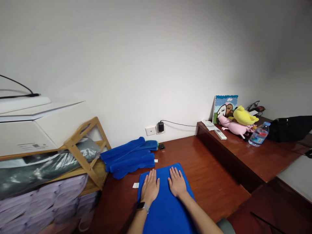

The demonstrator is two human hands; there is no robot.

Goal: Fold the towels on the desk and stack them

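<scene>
A blue cloth (pixel 162 201) with a white tag (pixel 136 185) on its left edge lies spread flat on the reddish-brown wooden table (pixel 209 175). Flat on the cloth's left side rests my left hand (pixel 150 188), fingers stretched out, a watch (pixel 143 206) on the wrist. My right hand (pixel 177 182) lies palm down on the cloth's right side with its fingers slightly spread. Neither hand grips anything. Beyond them, more blue cloths (pixel 131 157), rolled or folded, are piled near the wall.
A small black object (pixel 161 147) lies beside the pile. At right, a raised ledge (pixel 255 162) carries a remote (pixel 220 134), plush toys (pixel 235 126), a water bottle (pixel 259 135) and a picture (pixel 224 109). A wooden rack (pixel 84 156) with boxes stands left. A plugged charger (pixel 161 126) trails a cable.
</scene>
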